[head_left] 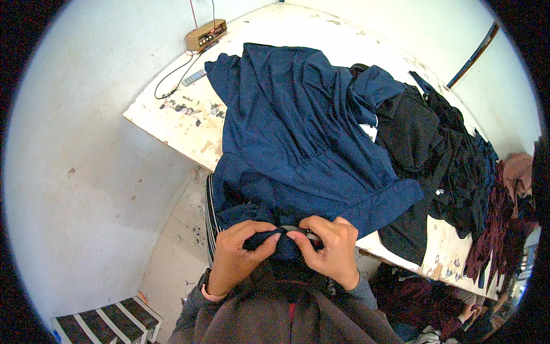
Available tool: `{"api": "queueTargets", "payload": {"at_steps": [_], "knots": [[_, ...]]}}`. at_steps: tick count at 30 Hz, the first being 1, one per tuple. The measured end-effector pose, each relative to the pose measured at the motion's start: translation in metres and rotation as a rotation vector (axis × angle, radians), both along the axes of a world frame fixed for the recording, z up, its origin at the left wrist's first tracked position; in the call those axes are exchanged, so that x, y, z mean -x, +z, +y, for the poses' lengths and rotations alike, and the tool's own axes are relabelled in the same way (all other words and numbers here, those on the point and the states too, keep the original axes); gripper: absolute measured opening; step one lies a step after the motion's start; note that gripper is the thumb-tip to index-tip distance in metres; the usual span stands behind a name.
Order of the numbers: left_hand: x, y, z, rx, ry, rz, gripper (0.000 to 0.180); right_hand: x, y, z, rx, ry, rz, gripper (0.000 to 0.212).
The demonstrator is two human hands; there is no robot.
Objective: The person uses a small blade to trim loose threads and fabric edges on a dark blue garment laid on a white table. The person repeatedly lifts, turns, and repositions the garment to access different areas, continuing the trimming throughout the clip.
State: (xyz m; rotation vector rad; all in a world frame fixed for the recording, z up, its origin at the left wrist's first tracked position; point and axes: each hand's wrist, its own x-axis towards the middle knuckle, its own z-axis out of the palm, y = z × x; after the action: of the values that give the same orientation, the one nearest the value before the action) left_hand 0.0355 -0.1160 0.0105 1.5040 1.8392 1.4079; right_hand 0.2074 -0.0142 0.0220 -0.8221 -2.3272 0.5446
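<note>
A large navy blue garment [292, 120] lies spread in folds over the table and hangs down at its near edge, close to my body. My left hand [243, 249] pinches the garment's near edge between thumb and fingers. Right beside it, my right hand [329, 246] pinches the same edge, thumb tip almost touching the left thumb. A thin pale grey strip or object [299, 230] shows under the right fingers; its kind I cannot make out. The cloth behind the hands is partly hidden.
Black garments [418, 132] are heaped right of the navy one, with maroon cloth [487, 241] at the table's right end. A brown box with wires [206, 35] and a remote control [193, 77] lie far left. A striped rack [109, 324] stands lower left. Another person's hand [468, 311] shows lower right.
</note>
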Motion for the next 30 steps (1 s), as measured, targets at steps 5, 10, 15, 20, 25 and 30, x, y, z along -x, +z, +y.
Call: {"api": "queueTargets", "payload": {"at_steps": [5, 10, 15, 20, 25, 30], "knots": [[-0.001, 0.002, 0.000, 0.005, -0.013, 0.016, 0.018, 0.001, 0.004, 0.000, 0.023, 0.053, 0.035, 0.024], [0.000, -0.002, 0.001, 0.012, -0.029, 0.068, 0.019, 0.001, -0.001, -0.001, -0.015, 0.056, 0.008, 0.024], [0.010, -0.007, -0.002, 0.041, 0.156, -0.039, 0.020, -0.002, -0.005, 0.003, 0.010, 0.072, 0.034, 0.025], [0.071, -0.052, 0.018, -0.404, 0.587, -0.298, 0.072, -0.024, -0.011, 0.034, 0.243, -0.284, 0.180, 0.033], [0.069, -0.075, 0.036, 0.067, 0.422, 0.290, 0.082, -0.051, -0.039, 0.077, -0.161, -0.696, -0.028, 0.051], [0.082, -0.099, 0.057, 0.075, 0.390, 0.463, 0.027, -0.058, -0.056, 0.071, 0.036, -0.559, -0.260, 0.036]]}}
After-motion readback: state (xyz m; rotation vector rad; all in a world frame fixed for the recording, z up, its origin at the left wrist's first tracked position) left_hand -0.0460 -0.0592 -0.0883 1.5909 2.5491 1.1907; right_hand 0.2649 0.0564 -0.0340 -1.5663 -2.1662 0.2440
